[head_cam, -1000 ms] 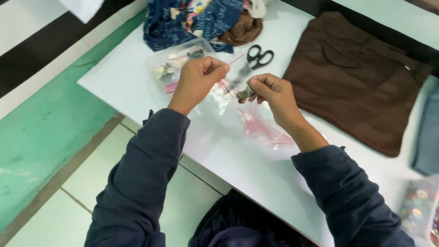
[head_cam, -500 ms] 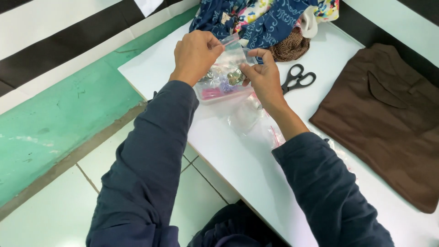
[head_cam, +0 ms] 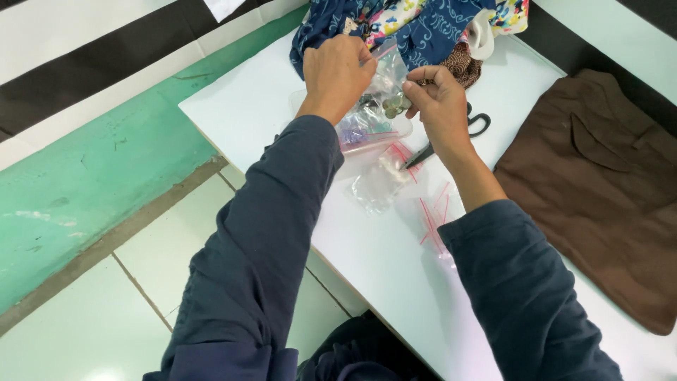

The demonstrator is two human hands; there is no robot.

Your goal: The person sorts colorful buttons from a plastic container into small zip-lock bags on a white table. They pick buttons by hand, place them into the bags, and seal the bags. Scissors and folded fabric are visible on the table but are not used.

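Left hand [head_cam: 337,74]: fingers pinched tight on the top edge of a clear zip bag [head_cam: 374,113], lifting that side up. Bag holds small buttons [head_cam: 392,107] and bits, and hangs above the far part of the white table [head_cam: 268,99], close to the pile of blue patterned cloth [head_cam: 423,28].

Right hand [head_cam: 438,106]: thumb and forefinger closed narrow at the bag's opposite edge; can't tell if it pinches plastic or a button.

Empty zip bags [head_cam: 384,185] with red strips lie flat below the hands. Scissors [head_cam: 451,137] sit just behind the right wrist, partly hidden.

Brown garment [head_cam: 599,183] spread on the right, well apart. Open table room between the bags and the garment; near edge runs under both sleeves.
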